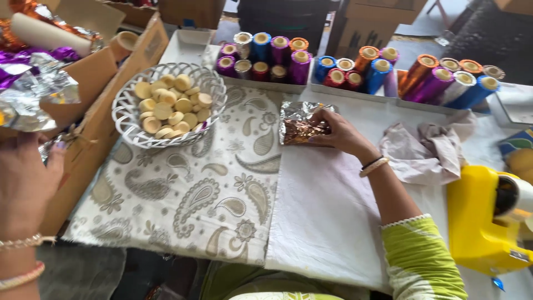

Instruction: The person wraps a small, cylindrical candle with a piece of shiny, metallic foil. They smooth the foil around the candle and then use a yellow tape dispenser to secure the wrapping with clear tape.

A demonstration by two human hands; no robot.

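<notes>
My right hand [340, 133] rests on the white cloth [327, 222] and presses its fingers onto a crumpled sheet of shiny copper foil [300, 129], which lies flat on the table. My left hand [25, 186] is raised at the left edge, palm toward me, beside a cardboard box [100, 111]; just above it is crumpled silver foil [28, 97], and I cannot tell whether the hand holds it. A white wire basket [130, 130] full of round pale-yellow discs [169, 108] stands on the paisley mat [183, 200] between the two hands.
Several rolls of coloured foil [266, 55] in purple, blue, red and orange stand in white trays along the far edge. A crumpled pale cloth [427, 150] lies right of my hand. A yellow tape dispenser [483, 222] sits at the right edge.
</notes>
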